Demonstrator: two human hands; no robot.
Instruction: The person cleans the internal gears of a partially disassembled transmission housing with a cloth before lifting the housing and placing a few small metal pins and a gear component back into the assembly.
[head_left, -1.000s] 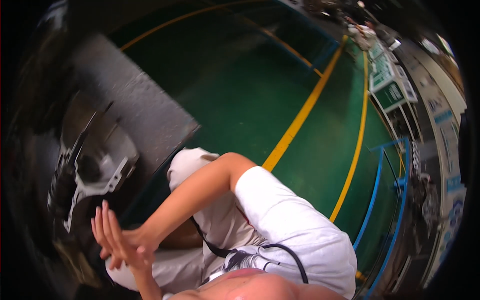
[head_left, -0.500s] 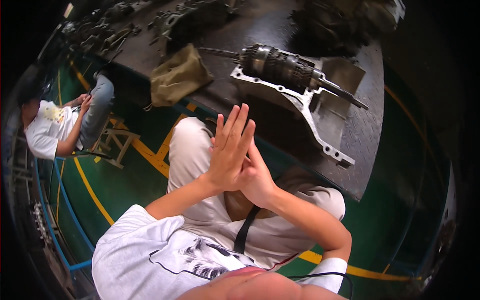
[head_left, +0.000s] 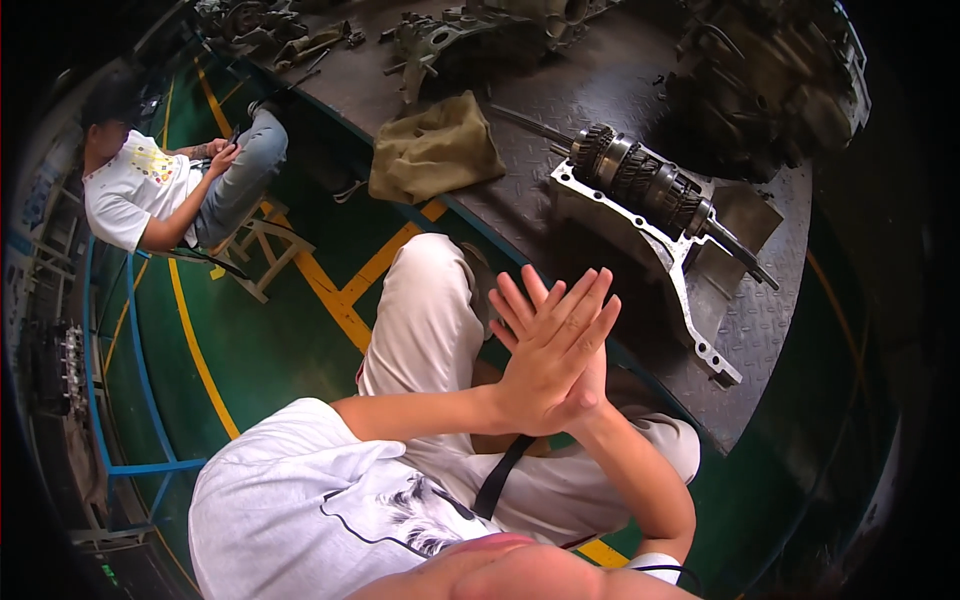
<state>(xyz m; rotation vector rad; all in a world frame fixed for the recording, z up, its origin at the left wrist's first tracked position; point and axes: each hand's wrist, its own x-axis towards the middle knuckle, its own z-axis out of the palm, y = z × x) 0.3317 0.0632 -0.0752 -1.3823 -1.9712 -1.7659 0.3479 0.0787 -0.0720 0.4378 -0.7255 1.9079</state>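
My left hand (head_left: 545, 368) and my right hand (head_left: 597, 372) are pressed together above my lap. The left lies across the right at an angle. Both have their fingers stretched out and spread, with no object visible in either; the place where the palms meet is hidden. Beyond them, on the metal table, a gear shaft assembly (head_left: 645, 183) rests in an open light-metal gearbox housing (head_left: 655, 238). Neither hand touches it. An olive cloth (head_left: 436, 150) lies crumpled at the table's near edge, left of the housing.
The table (head_left: 745, 335) has a checkered steel top. A large dark casting (head_left: 770, 95) stands at its far right, and more metal parts (head_left: 460, 40) lie at the back. On the left a person (head_left: 160, 190) sits on a stool (head_left: 265, 255) beside a blue rail (head_left: 155, 467).
My joined hands have shifted right and lower in the view, and more of the right fingers shows behind the left. The view has turned, so the table and seated person appear further right.
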